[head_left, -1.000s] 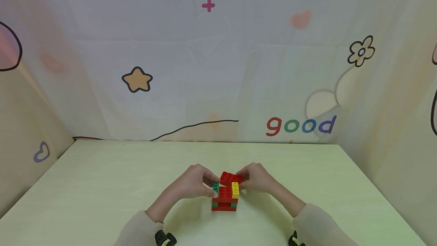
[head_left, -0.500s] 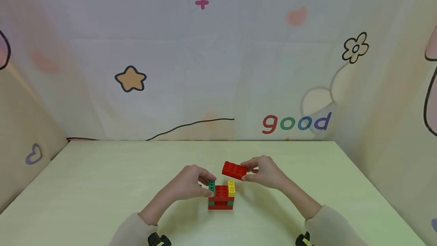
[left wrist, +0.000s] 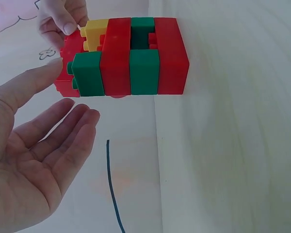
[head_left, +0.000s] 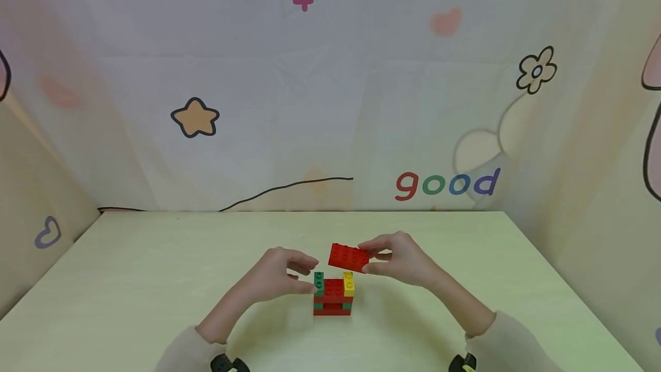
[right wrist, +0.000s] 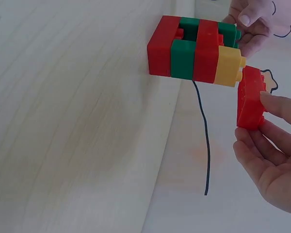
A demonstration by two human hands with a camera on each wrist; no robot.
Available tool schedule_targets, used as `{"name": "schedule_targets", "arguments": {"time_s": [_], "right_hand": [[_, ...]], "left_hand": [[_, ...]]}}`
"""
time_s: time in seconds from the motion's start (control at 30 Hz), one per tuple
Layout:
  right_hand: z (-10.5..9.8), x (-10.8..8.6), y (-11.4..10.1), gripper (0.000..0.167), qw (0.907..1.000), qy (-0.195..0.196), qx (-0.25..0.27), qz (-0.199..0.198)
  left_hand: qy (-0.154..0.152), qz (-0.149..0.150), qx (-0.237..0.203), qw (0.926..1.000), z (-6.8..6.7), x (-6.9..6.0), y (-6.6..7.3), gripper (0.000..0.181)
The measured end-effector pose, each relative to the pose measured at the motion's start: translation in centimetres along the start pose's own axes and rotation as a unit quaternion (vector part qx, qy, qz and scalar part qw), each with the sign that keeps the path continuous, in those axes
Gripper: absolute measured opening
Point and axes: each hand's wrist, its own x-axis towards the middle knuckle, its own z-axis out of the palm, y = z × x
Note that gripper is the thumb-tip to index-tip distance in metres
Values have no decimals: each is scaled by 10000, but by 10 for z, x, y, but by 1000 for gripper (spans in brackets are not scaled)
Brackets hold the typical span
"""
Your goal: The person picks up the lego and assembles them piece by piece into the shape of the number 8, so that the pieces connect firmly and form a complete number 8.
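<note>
A small stack of toy bricks (head_left: 333,298) stands on the table, with red layers and green bricks between them. On its top sit a green brick (head_left: 319,283) at the left end and a yellow brick (head_left: 349,284) at the right end, studs up. My right hand (head_left: 405,258) pinches a red brick (right wrist: 251,99) between thumb and fingers, tilted above and behind the stack. My left hand (head_left: 276,274) is beside the green brick, its fingers spread and holding nothing. In the left wrist view, the left hand's fingers (left wrist: 53,131) are apart from the stack.
The pale tabletop (head_left: 170,268) extends around the stack on all sides. A printed cloth backdrop (head_left: 268,102) rises at the table's back edge, and cloth walls stand at left and right.
My right hand has lifted the red brick up from behind the stack, first rightward, then slightly back left. My left hand's fingers have come away from the green brick, moving left.
</note>
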Motion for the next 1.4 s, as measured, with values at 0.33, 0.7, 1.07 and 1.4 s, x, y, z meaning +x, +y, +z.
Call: {"name": "schedule_targets", "arguments": {"time_s": [0.33, 0.7, 1.07, 1.4], "right_hand": [[10, -1, -13, 34, 9985, -339, 244, -339], [14, 1, -18, 33, 9979, -493, 249, -345], [12, -1, -16, 35, 9970, -590, 413, -279], [14, -2, -15, 36, 9956, -594, 712, -140]], "left_hand": [[166, 66, -302, 9994, 0, -3, 1, 44], [304, -11, -524, 9982, 0, 1, 7, 43], [159, 13, -427, 9990, 2, 3, 12, 40], [82, 53, -67, 9999, 1, 4, 16, 36]]}}
